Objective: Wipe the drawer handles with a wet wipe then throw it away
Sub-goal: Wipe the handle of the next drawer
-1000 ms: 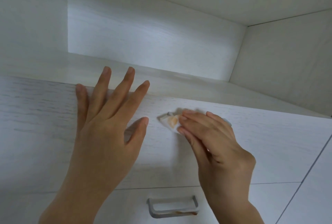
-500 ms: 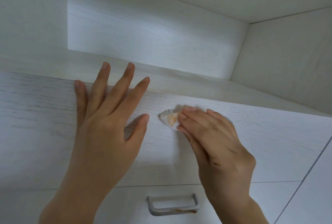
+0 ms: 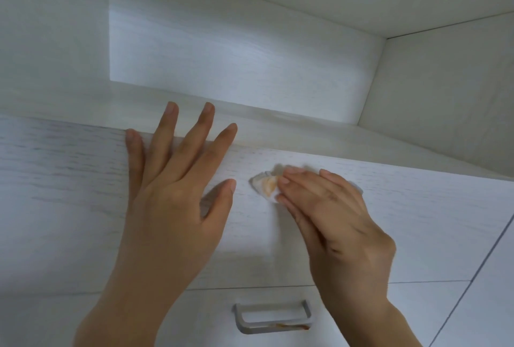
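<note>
My left hand [image 3: 172,196] lies flat on the white upper drawer front [image 3: 69,193], its fingers straight and reaching over the top edge. My right hand [image 3: 331,213] covers the upper drawer handle [image 3: 358,188] and holds a crumpled wet wipe [image 3: 265,185] against it; the thumb is hidden underneath. The wipe shows an orange stain and sticks out past my fingertips. Only the right tip of that handle is visible. The lower drawer's grey metal handle [image 3: 271,319] sits at the bottom centre, with a rusty orange smear along its lower bar.
Above the drawers is an open white cabinet recess [image 3: 236,57] with a shelf ledge [image 3: 292,129]. A white side panel [image 3: 445,112] closes the right. Pale floor tiles [image 3: 495,291] show at the lower right.
My right hand and the wipe have shifted only slightly on the upper handle. My left hand stays flat in the same spot.
</note>
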